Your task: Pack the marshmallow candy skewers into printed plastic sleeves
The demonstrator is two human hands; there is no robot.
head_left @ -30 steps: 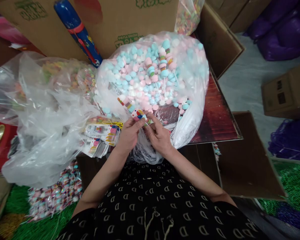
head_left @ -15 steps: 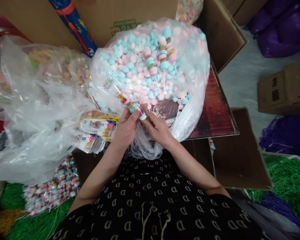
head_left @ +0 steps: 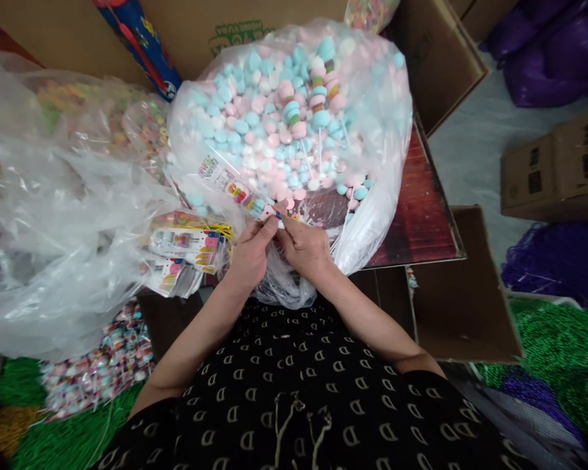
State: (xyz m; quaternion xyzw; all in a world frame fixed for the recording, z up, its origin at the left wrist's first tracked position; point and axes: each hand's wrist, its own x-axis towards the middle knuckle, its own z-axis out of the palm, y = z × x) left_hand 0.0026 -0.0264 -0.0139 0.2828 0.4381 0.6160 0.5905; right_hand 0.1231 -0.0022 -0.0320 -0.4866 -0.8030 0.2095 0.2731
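Observation:
Between both hands is a clear printed candy wrapper (head_left: 239, 190) with coloured sweets inside, slanting up to the left. My left hand (head_left: 252, 251) pinches its lower end between thumb and fingers. My right hand (head_left: 304, 247) grips the same end from the other side, fingertips close to the left thumb. Behind them lies a large clear bag (head_left: 210, 108) full of pink, blue and white marshmallows. On it rest 3 marshmallow skewers (head_left: 318, 98) on white sticks. Left of my hands sits a stack of printed wrappers (head_left: 183, 241).
A crumpled clear bag (head_left: 68, 215) with ring-shaped sweets spreads at left. The reddish wooden tabletop (head_left: 421, 215) ends at right, beside an open cardboard box (head_left: 465, 307). Packed candy sticks (head_left: 102, 365) lie low at left. A blue tube (head_left: 142, 46) leans at the back.
Both hands have closed in on the wrapper's lower end, and less of that end shows now. The camera view has shifted slightly.

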